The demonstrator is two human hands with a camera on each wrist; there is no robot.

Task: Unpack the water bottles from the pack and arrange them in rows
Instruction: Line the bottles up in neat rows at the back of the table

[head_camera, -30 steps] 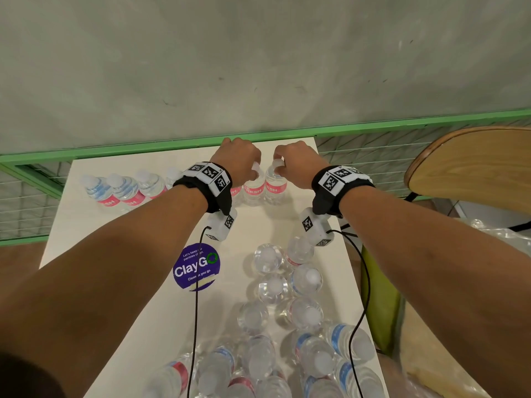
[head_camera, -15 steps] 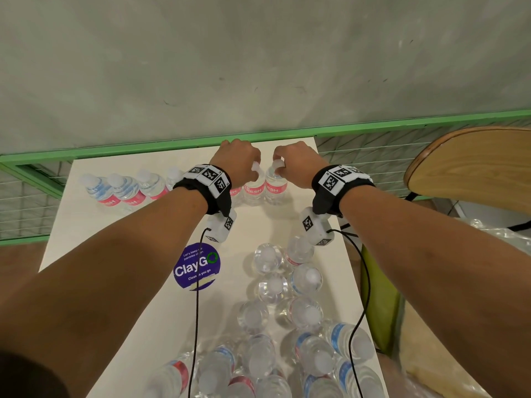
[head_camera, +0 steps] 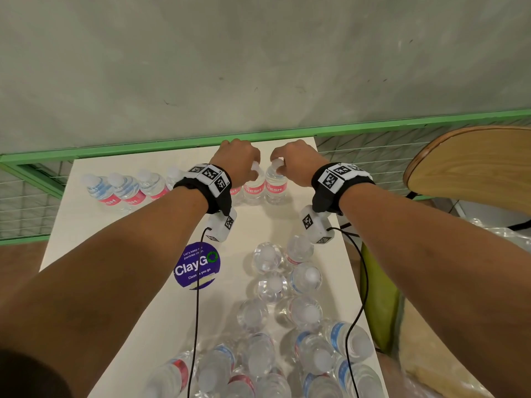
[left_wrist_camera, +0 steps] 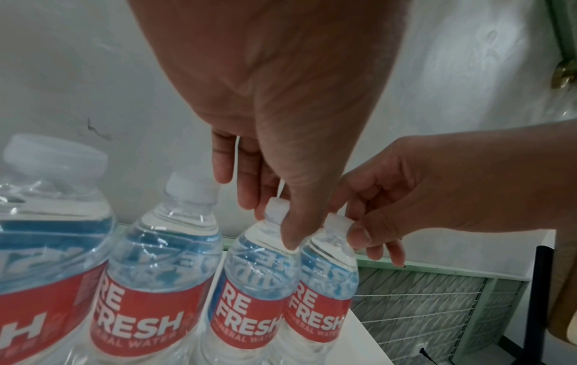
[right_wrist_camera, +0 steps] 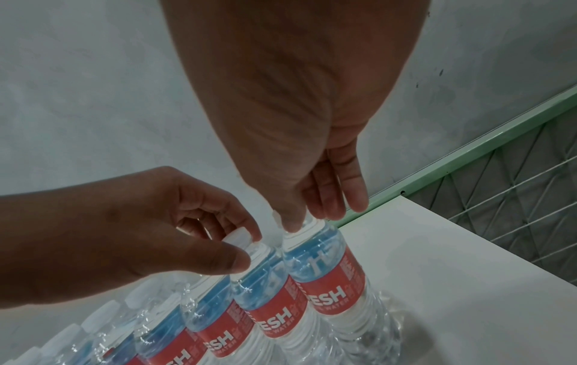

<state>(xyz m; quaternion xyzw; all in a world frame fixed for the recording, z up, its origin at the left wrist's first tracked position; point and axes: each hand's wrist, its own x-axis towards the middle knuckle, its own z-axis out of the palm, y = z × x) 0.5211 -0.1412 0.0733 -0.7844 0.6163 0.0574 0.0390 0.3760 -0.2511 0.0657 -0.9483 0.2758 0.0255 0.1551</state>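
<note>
Clear water bottles with red labels stand in a row [head_camera: 126,189] along the far edge of the white table [head_camera: 94,237]. My left hand [head_camera: 241,165] pinches the white cap of the second bottle from the row's right end [head_camera: 254,189], also seen in the left wrist view [left_wrist_camera: 249,284]. My right hand [head_camera: 296,163] pinches the cap of the end bottle [head_camera: 275,186], and the right wrist view shows this bottle [right_wrist_camera: 328,274] too. Both bottles stand upright, touching each other. In the wrist views the left hand [left_wrist_camera: 271,217] and right hand [right_wrist_camera: 299,219] hold thumb and fingertips around the caps.
Several loose bottles [head_camera: 287,311] crowd the table's near right part. A purple round sticker [head_camera: 196,264] lies mid-table. A green rail [head_camera: 143,146] and grey wall run behind the table. A wooden chair [head_camera: 471,165] and crumpled plastic wrap [head_camera: 505,234] are at the right.
</note>
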